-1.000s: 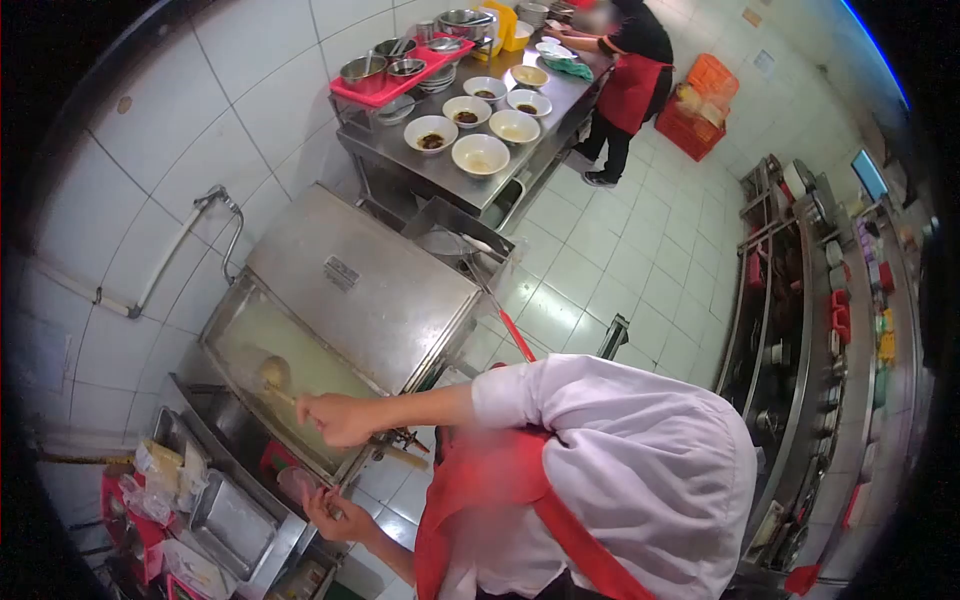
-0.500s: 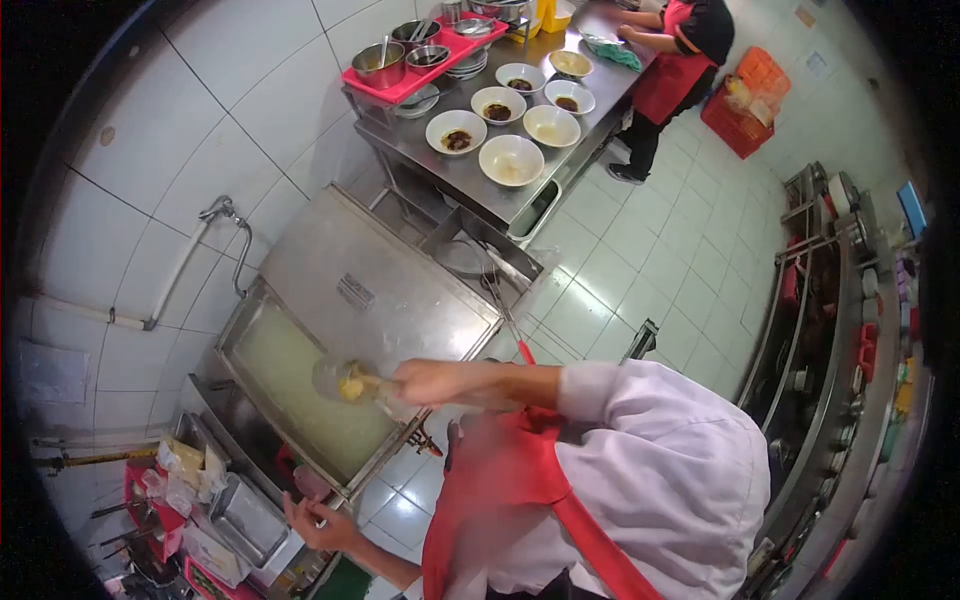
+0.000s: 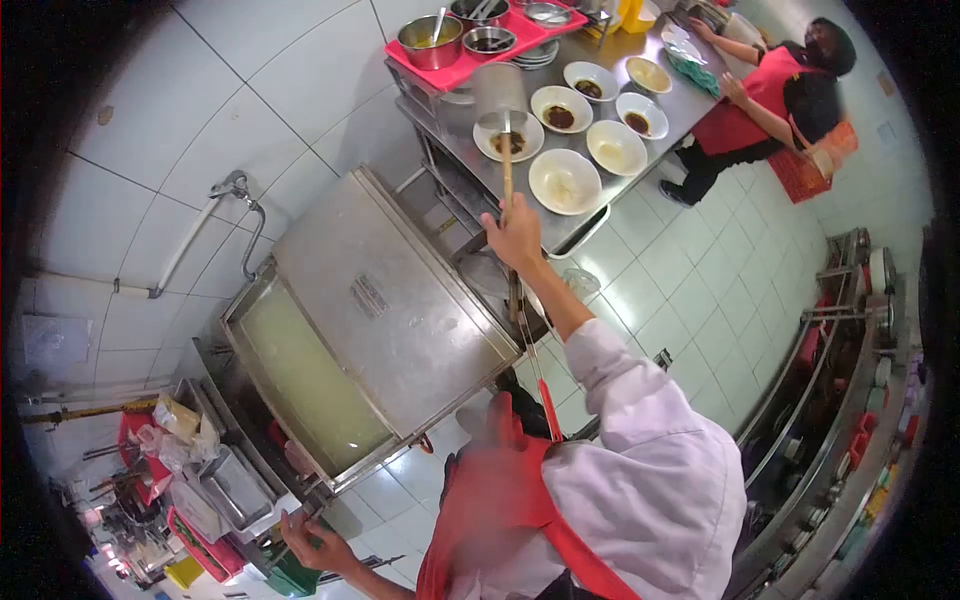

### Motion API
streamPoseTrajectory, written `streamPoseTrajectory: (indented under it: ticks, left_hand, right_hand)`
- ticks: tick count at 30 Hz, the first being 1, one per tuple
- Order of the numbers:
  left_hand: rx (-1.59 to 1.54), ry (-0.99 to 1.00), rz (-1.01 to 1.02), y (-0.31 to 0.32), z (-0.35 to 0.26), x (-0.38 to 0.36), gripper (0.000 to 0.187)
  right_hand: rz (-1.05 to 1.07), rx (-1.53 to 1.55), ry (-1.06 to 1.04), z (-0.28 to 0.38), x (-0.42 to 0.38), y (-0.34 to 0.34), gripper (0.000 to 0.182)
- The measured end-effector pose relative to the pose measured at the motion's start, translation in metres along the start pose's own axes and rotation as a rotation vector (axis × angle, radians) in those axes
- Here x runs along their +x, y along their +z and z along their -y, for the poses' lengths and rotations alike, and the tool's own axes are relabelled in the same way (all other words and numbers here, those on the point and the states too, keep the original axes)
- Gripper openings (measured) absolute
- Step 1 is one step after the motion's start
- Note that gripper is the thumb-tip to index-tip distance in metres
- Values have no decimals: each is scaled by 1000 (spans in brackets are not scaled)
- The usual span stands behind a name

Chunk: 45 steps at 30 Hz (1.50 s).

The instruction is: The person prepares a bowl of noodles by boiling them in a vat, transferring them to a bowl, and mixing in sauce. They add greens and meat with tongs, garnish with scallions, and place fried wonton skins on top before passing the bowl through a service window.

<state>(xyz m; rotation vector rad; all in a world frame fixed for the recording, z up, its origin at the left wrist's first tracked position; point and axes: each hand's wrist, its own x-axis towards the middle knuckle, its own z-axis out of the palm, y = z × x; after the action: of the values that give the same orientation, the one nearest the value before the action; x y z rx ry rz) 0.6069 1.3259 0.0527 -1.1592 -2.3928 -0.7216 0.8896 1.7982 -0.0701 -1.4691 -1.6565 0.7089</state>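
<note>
My right hand (image 3: 515, 235) is wrapped round the wooden handle of a noodle strainer (image 3: 500, 95), arm stretched out over the steel table. The strainer's metal basket is tipped above a white bowl (image 3: 522, 150) with dark sauce and overlaps its far rim. Beside it stand another sauce bowl (image 3: 562, 110) and a white bowl (image 3: 565, 182) with pale contents. My left hand (image 3: 315, 545) is held low at the left, fingers apart and holding nothing, near the front corner of the steel cooker (image 3: 390, 290). Cloudy liquid (image 3: 305, 370) fills the cooker's uncovered part.
A red tray (image 3: 480, 50) with metal pots stands at the table's back left. Across the table a person in a red apron (image 3: 745, 105) works. Red-handled tongs (image 3: 545, 400) hang by the cooker. Shelves (image 3: 800, 400) line the right side; a steel pan (image 3: 235, 487) sits lower left.
My right hand has carried the strainer from over the cooker's liquid up to the bowls on the table. My left hand stays low and open. The other person has shifted and leans over the table.
</note>
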Motion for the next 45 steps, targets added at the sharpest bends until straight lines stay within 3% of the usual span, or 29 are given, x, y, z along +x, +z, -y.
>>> streamPoseTrajectory:
  ticks: [5, 9, 15, 23, 25, 26, 27, 28, 29, 30, 31, 32, 34, 37, 38, 41, 45]
  left_hand:
    - [-28, -99, -10, -12, -7, -23, 15]
    - [-4, -320, 68, -23, -4, -44, 18]
    - [-27, -284, 23, -25, 11, -52, 16]
    - [-215, -210, 141, -3, 99, -56, 8]
    - [-235, -7, 95, 3, 131, -59, 5]
    - [-295, -218, 112, 5, 142, -66, 4]
    - [-213, 77, 16, 10, 173, -70, 8]
    - [-389, -72, 16, 13, 192, -84, 13]
    - [-418, 22, 0, 0, 204, -77, 16]
    - [-349, -55, 68, -9, 222, -80, 16]
    - [-379, -151, 81, -27, 233, -77, 15]
    - [-362, -204, 57, -41, 250, -80, 13]
    - [-348, -269, -14, -70, 288, -85, 14]
    - [-316, -353, -172, -97, 341, -103, 15]
    - [-345, -489, -214, -105, 351, -108, 15]
    - [-252, -616, -276, -131, 374, -132, 16]
    - [-181, -771, -270, -153, 378, -187, 22]
  right_hand:
    - [-278, -110, 52, -58, 22, 53, 22]
    - [-273, -177, 93, -71, 39, 68, 21]
    - [-298, -248, 230, -60, 61, 72, 26]
    - [-458, -213, 183, -15, 72, 41, 24]
    - [-270, 60, 300, 35, 51, 22, 35]
    - [-285, 73, 181, 50, 28, 20, 33]
    - [-96, -152, 53, 50, 6, 16, 28]
    - [93, -236, -177, 16, -15, 17, 27]
    - [157, 27, -56, 105, -78, 22, 26]
    - [215, 59, 74, 93, -84, 30, 24]
    - [324, -31, 56, 147, -106, 37, 24]
    - [496, 88, 107, 164, -105, 50, 30]
    - [719, -36, 77, 294, -147, 81, 27]
    - [824, 123, -206, 381, -187, 175, 18]
    - [977, 184, -193, 409, -210, 201, 16]
    - [1328, 376, -12, 463, -259, 293, 13]
    - [1610, 296, -202, 543, -352, 378, 16]
